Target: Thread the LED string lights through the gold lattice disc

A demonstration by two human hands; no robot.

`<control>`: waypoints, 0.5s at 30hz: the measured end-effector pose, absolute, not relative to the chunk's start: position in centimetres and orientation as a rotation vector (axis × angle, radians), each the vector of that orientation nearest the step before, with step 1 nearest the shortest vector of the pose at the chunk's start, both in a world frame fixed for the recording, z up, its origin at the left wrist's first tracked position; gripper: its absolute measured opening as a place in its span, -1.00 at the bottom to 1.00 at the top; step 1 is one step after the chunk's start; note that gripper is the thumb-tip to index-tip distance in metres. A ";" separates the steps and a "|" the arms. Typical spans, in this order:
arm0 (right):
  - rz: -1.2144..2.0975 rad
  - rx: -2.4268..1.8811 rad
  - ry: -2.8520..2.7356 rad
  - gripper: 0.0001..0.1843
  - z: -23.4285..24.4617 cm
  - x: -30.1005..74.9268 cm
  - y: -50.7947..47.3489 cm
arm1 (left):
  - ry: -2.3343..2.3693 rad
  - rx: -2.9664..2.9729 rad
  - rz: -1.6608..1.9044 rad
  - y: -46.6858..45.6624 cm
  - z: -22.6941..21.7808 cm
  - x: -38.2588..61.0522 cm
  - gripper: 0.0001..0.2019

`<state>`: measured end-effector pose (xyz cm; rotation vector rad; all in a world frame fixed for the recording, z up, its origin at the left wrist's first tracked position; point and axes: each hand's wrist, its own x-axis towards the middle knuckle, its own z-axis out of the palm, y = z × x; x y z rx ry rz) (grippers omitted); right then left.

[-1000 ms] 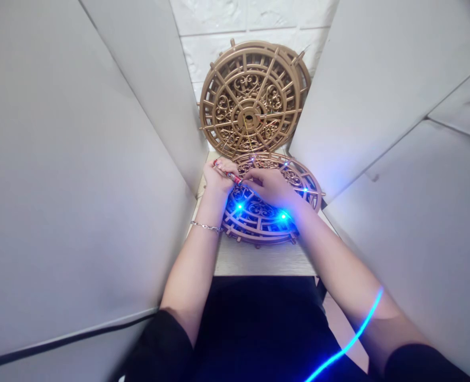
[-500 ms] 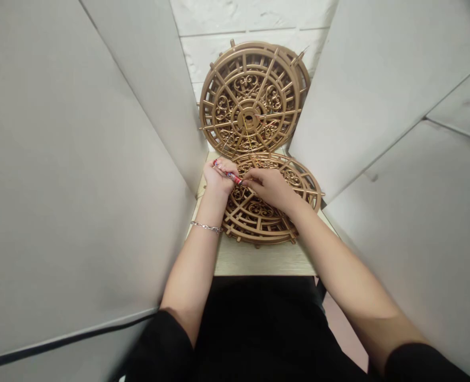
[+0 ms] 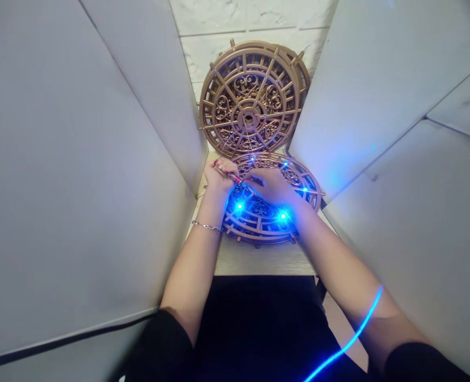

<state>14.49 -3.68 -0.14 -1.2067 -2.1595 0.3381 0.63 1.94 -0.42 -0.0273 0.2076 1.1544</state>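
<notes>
A gold openwork plastic disc [image 3: 272, 229] lies flat on a narrow table, with blue lights [image 3: 239, 206] glowing through it. My left hand [image 3: 218, 177] is closed on a thin red tool [image 3: 235, 178] at the disc's upper left rim. My right hand [image 3: 272, 185] rests on the disc's middle, fingers pinched at the tool's tip, holding something I cannot make out. A glowing blue strand [image 3: 348, 342] runs across my right forearm.
A second gold openwork disc [image 3: 253, 98] leans upright against the white brick wall behind. Tall grey panels [image 3: 79, 185] stand close on the left and on the right [image 3: 398, 159]. The pale wooden table [image 3: 258, 260] shows in front of the flat disc.
The blue lights were on a second ago, off half a second ago, and glow again now. Neither hand has visibly moved.
</notes>
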 end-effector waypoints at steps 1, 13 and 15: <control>0.333 -1.208 -2.163 -0.80 -0.1 14.5 -3.7 | 0.209 -0.030 1.161 1.9 -0.4 0.6 -0.71; 0.324 -1.179 -2.170 -0.79 -0.3 14.5 -3.6 | 0.256 -0.021 1.180 1.6 0.1 0.8 -0.72; 0.306 -1.189 -2.186 -0.78 -0.3 14.5 -3.6 | 0.259 -0.026 1.189 1.6 0.1 0.8 -0.72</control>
